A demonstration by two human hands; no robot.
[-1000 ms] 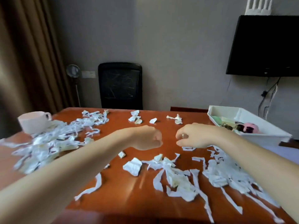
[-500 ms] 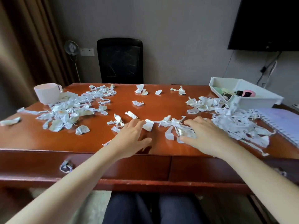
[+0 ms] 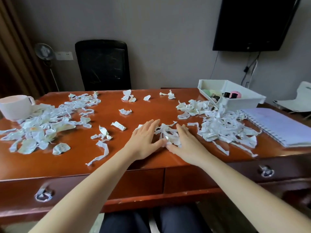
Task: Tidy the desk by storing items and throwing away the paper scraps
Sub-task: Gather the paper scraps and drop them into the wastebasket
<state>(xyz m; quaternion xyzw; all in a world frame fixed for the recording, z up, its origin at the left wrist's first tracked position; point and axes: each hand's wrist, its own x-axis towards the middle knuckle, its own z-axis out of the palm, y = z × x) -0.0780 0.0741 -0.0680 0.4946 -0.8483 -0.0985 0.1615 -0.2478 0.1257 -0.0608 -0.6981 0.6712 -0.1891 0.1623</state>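
Paper scraps [image 3: 168, 134] sit bunched in a small pile near the front middle of the table [image 3: 151, 105], and I have both hands flat around them. My left hand [image 3: 144, 142] lies palm down with the fingers spread, touching the pile's left edge; my right hand [image 3: 188, 147] lies the same way on the pile's right side, thumb tips nearly meeting in front of it. Neither hand has closed on anything, though I cannot tell whether a scrap is pinned under the right palm.

Below the table edge I see two drawer fronts with metal pulls, one at the left [image 3: 44, 195] and one at the right [image 3: 266, 171].

Left of my hands a long torn strip [image 3: 101, 154] lies alone, and beyond it a broad heap of scraps [image 3: 45, 121] spreads toward the white mug [image 3: 16, 106] at the far left edge. To the right another heap [image 3: 222, 125] runs between a spiral notebook [image 3: 279, 126] and a white tray [image 3: 235, 103]. The tray holds small items, among them something pink and something green. A few loose crumples [image 3: 128, 96] lie along the far side of the table.

Behind the table stands a black chair [image 3: 102, 64], with a dark screen [image 3: 252, 22] on the wall at the right.
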